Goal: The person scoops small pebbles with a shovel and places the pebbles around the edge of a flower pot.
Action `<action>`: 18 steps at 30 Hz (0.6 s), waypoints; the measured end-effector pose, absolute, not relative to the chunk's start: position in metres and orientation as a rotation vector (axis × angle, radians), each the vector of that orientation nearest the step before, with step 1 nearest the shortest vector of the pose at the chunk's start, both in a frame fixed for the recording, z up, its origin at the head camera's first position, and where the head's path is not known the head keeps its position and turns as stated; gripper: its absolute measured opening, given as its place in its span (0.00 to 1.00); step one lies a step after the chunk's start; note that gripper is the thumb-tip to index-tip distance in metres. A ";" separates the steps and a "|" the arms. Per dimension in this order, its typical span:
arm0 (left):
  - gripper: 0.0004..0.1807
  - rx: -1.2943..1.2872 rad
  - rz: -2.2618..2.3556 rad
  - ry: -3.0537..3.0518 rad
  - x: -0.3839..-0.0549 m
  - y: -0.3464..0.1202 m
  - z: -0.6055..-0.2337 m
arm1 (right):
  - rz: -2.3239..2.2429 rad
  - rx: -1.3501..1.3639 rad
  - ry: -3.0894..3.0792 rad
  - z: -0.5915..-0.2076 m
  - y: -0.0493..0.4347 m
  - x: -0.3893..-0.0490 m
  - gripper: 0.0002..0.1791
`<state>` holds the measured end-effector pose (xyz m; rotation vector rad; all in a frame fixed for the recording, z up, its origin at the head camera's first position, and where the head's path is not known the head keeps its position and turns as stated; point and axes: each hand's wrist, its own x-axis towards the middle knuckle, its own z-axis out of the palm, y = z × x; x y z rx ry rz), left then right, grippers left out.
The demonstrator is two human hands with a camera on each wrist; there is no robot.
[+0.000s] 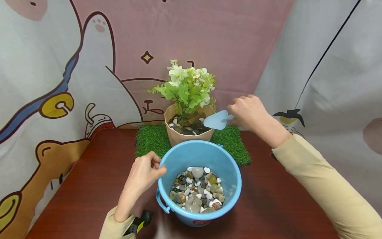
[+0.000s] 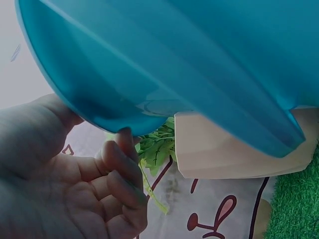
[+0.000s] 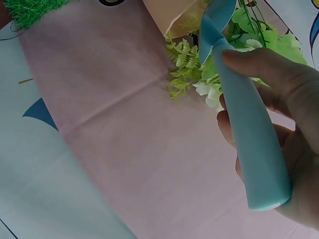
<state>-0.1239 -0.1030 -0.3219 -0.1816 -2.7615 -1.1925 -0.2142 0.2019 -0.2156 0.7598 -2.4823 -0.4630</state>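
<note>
My right hand (image 1: 248, 111) grips the handle of a light blue trowel (image 1: 217, 120). In the right wrist view the fingers curl round the thick handle (image 3: 251, 134). The blade hangs over the right side of a beige flowerpot (image 1: 191, 137), which holds a leafy plant with white flowers (image 1: 188, 86), dark soil and some stones. My left hand (image 1: 146, 171) pinches the left rim of a blue bucket (image 1: 194, 149), thumb toward the inside. Inside the bucket lie many mixed pebbles (image 1: 198, 191), white, grey, brown and greenish.
A green turf mat (image 1: 235, 146) lies under the flowerpot on the dark red table (image 1: 286, 192). The bucket stands in front of the pot, its handle (image 1: 161, 200) hanging at the left. A cartoon-printed cloth (image 1: 221, 43) hangs behind.
</note>
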 end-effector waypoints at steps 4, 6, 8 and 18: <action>0.07 -0.183 -1.198 -2.759 -0.124 -0.103 -0.322 | -0.438 0.778 -2.442 -0.218 0.205 -0.209 0.15; 0.07 -0.186 -1.197 -2.756 -0.124 -0.103 -0.322 | -0.418 0.791 -2.418 -0.219 0.206 -0.205 0.13; 0.06 -0.188 -1.197 -2.756 -0.124 -0.103 -0.322 | -0.404 0.807 -2.391 -0.219 0.207 -0.200 0.10; 0.07 -0.183 -1.204 -2.761 -0.123 -0.104 -0.322 | -0.412 0.909 -2.285 -0.221 0.202 -0.160 0.08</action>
